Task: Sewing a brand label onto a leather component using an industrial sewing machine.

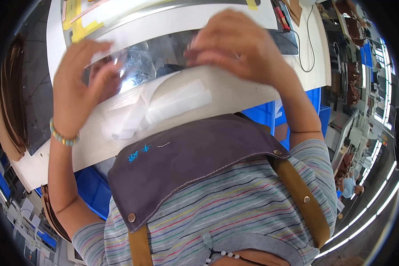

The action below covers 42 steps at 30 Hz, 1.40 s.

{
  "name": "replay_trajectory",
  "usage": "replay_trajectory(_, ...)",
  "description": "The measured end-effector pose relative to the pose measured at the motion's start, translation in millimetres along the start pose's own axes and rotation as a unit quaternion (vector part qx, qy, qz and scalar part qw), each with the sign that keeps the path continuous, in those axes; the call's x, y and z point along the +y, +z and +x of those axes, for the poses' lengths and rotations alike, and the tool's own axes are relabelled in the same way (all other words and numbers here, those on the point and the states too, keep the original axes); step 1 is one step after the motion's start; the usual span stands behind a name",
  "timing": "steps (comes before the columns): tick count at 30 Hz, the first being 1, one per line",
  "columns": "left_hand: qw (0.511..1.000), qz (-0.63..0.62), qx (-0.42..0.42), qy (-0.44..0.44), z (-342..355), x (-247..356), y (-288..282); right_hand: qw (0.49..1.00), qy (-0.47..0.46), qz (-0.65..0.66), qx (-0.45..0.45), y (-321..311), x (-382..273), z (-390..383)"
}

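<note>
My left hand (82,82) is raised over the left part of a shiny, reflective plate (142,57) on the table. Its thumb and fingers are apart, and I see nothing held in them. Over the plate's right part hovers my right hand (237,46), blurred by motion, with its fingers loosely bent and the thumb apart from them; no held thing shows there. Crumpled white paper (179,104) lies between my hands and my body, at the table's near edge. Just beyond the plate runs a wide white sheet (164,33).
Yellow tape strips (78,31) edge a panel at the far left. A red tool (283,20) and a thin dark cable (313,55) lie at the far right of the pale table (270,92). Brown sheets (11,97) are stacked at left; blue bins (93,190) stand below.
</note>
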<state>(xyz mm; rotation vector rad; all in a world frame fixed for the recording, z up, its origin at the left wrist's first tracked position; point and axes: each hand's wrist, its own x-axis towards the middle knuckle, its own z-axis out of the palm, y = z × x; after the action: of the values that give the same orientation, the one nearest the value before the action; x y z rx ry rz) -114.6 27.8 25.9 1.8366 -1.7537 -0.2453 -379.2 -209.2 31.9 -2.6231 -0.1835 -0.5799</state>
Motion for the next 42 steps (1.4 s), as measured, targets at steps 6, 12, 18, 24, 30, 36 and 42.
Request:
replay_trajectory(6,0.998,0.013,-0.057,0.012,-39.6,54.2,30.9,0.991,0.045,-0.051,-0.117,40.6,-59.4,-34.6)
replay_trajectory(12,0.999,0.023,-0.019,0.030,-48.8,54.5,45.5,0.981,0.093,-0.015,-0.172,42.9,-73.7,-39.1)
replay_trajectory(18,0.998,0.022,-0.045,0.027,-49.4,48.7,36.8,0.958,0.185,0.149,-0.158,-1.8,-64.0,-34.6)
replay_trajectory(24,0.977,-0.213,0.003,0.001,-3.9,79.6,33.2,0.970,0.129,0.131,-0.159,-40.8,-61.5,16.3)
replay_trajectory(30,0.854,-0.476,-0.193,-0.082,36.5,67.6,40.0,0.979,0.111,0.135,-0.108,-79.8,-50.2,62.0)
replay_trajectory(36,0.832,-0.501,-0.171,-0.168,19.6,33.0,16.5,0.923,0.332,0.189,-0.046,-100.1,-6.2,53.1)
replay_trajectory(42,0.829,-0.484,-0.054,-0.277,30.9,-4.2,5.4,0.924,0.363,0.111,-0.057,-50.5,45.3,52.0)
